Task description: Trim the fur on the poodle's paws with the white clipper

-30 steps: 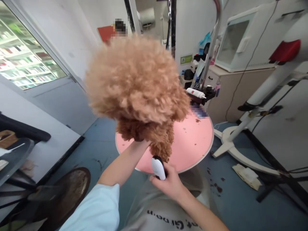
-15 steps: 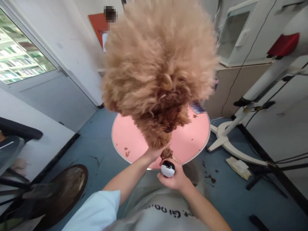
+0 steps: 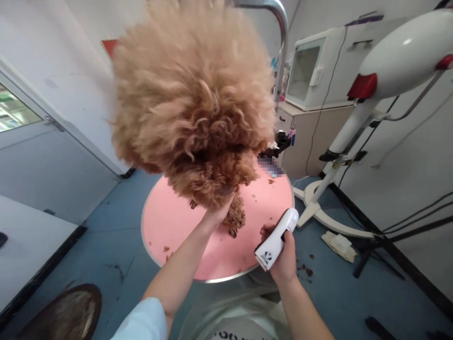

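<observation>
A fluffy brown curly-haired dog [image 3: 198,89] is on a round pink grooming table [image 3: 173,236], its head close to the camera. My left hand [image 3: 220,215] holds the dog under the chin, most fingers hidden by fur and the head. One curly front paw [image 3: 236,217] rests on the table beside that hand, with dark claws showing. In my right hand [image 3: 285,259] is a white hair clipper [image 3: 278,241], held apart from the dog over the table's near right edge. Its blade end points down toward me.
A white stand dryer [image 3: 392,61] rises at the right on a curved base [image 3: 339,226]. A white cabinet [image 3: 318,71] sits on a counter behind. Hair tufts [image 3: 271,181] dot the table, and a crumpled cloth [image 3: 339,245] lies on the floor.
My right hand has drawn the clipper away from the paw to the right and turned it. The paw now rests on the table. My left hand stays at the chin; the view has shifted.
</observation>
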Available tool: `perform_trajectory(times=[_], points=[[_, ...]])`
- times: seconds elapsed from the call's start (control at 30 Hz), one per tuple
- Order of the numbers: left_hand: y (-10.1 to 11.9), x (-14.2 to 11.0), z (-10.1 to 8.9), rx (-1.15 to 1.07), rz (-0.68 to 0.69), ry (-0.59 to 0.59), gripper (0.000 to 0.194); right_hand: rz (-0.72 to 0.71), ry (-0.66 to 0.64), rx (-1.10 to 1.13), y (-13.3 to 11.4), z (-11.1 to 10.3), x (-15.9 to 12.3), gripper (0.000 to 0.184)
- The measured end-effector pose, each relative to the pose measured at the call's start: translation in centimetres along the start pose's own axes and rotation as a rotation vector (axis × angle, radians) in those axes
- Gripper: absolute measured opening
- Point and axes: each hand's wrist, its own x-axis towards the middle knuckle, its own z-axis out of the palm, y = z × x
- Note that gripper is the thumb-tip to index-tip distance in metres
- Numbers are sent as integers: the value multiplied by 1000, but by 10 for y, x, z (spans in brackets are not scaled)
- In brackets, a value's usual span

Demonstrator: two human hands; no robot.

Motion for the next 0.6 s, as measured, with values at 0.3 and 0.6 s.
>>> perform_trajectory(times=[0.3, 0.6], points=[[24, -22, -5, -13, -18, -122, 33, -428, -54, -272, 17, -14, -38, 43], [39, -29, -6, -29, 19, -62, 27, -754, -219, -498, 24, 11, -46, 48]])
